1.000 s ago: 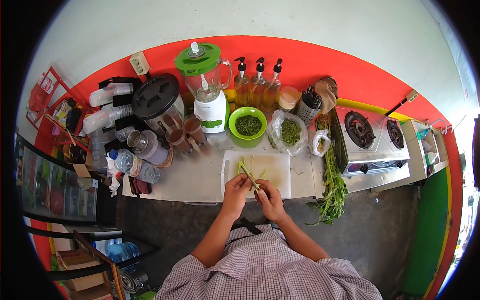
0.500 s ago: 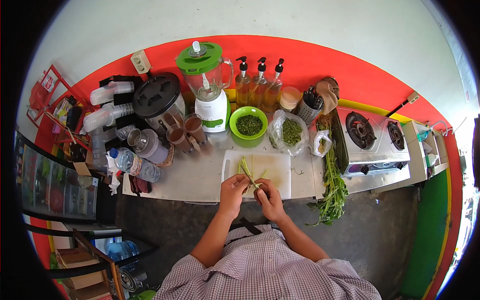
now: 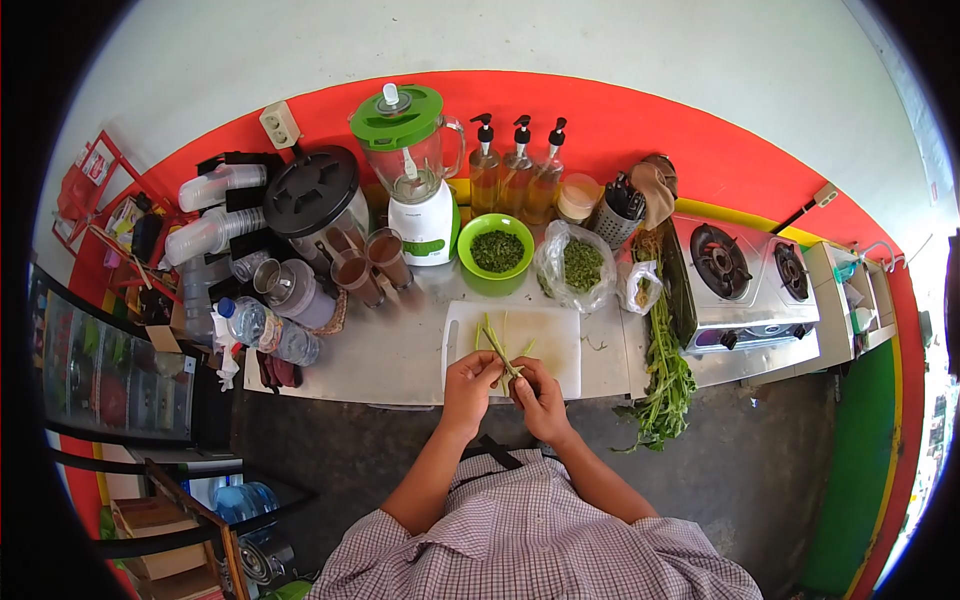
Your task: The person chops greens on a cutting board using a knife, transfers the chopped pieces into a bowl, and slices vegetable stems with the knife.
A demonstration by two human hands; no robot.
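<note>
My left hand [image 3: 469, 388] and my right hand [image 3: 541, 398] are close together over the front edge of a white cutting board [image 3: 560, 345]. Between them is a small bunch of thin green stalks [image 3: 509, 369], pinched in the fingers of both hands. Loose pale green stalk pieces [image 3: 484, 332] lie on the board just beyond my hands. Behind the board stands a bright green bowl [image 3: 493, 284] with chopped dark green leaves in it. To its right, a clear plastic bag [image 3: 550, 262] holds more chopped greens.
Long leafy stalks [image 3: 660, 385] hang over the counter's front edge beside a gas stove [image 3: 752, 318]. A blender [image 3: 420, 215] and pump bottles [image 3: 516, 175] line the wall. Brown cups [image 3: 356, 276] and a water bottle [image 3: 270, 332] stand left.
The stalks between my fingers have shifted slightly, and the dark thin strip seen above my left fingers no longer shows. Both hands stay in nearly the same place.
</note>
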